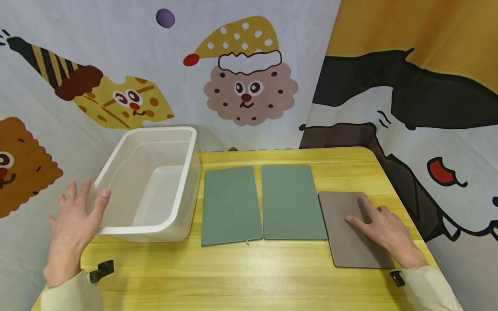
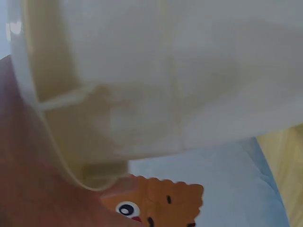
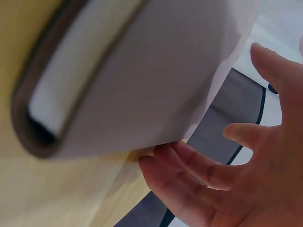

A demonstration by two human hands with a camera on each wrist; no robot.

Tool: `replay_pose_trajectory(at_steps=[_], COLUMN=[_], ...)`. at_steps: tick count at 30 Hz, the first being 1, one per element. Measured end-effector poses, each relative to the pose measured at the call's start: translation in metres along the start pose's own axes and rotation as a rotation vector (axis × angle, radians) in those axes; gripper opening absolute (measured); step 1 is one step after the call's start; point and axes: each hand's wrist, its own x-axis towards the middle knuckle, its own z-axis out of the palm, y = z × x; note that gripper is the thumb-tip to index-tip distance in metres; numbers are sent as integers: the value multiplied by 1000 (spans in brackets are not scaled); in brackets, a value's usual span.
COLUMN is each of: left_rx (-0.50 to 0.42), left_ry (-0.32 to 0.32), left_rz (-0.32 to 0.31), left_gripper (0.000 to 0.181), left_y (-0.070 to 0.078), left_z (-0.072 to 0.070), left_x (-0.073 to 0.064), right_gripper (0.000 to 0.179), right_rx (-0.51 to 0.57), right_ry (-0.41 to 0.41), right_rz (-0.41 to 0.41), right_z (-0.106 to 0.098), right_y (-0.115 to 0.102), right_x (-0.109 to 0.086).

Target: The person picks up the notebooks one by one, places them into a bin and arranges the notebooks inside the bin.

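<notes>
On the left, a white plastic bin (image 1: 136,230) stands with nothing inside it. My left hand (image 1: 75,220) is at its left rim, fingers spread and thumb over the near-left corner; the left wrist view has the bin's wall (image 2: 189,94) close up. A grey-brown notebook (image 1: 342,246) lies closed near the right table edge. Over it is my right hand (image 1: 389,231), forefinger and thumb extended. In the right wrist view, the lower fingertips (image 3: 156,172) are right at the notebook's edge, and its white pages (image 3: 71,71) show between the covers.
Two green notebooks (image 1: 231,207) lie side by side in the middle of the yellow wooden table (image 1: 249,280), the right one beside the grey-brown notebook. A small thin piece (image 1: 247,242) sticks out below the left one. A cartoon-printed cloth (image 1: 249,138) hangs behind.
</notes>
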Motion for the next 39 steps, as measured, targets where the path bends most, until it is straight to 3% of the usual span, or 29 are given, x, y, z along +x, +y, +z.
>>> replay_pose_trajectory(at_steps=[6, 12, 19, 24, 32, 34, 39], left_rx=[-19, -11, 12, 24, 35, 37, 43], left_ry=[2, -5, -45, -51, -51, -56, -52], left_rz=[-20, 16, 34, 29, 21, 19, 16], left_gripper=[77, 75, 75, 76, 77, 77, 78], left_y=[-6, -8, -8, -6, -4, -3, -2], left_z=[5, 8, 8, 9, 10, 10, 11], left_x=[0, 0, 0, -3, -4, -3, -3], right_gripper=[117, 127, 128, 113, 62, 56, 59], right_rx=[9, 69, 142, 211, 382, 415, 484], right_ry=[-61, -135, -100, -67, 18, 16, 11], right_rz=[37, 76, 21, -46, -173, -169, -59], right_z=[-2, -3, -2, -3, -22, -29, -46], right_y=[-1, 7, 14, 13, 9, 6, -4], right_x=[1, 10, 14, 10, -4, -9, -18])
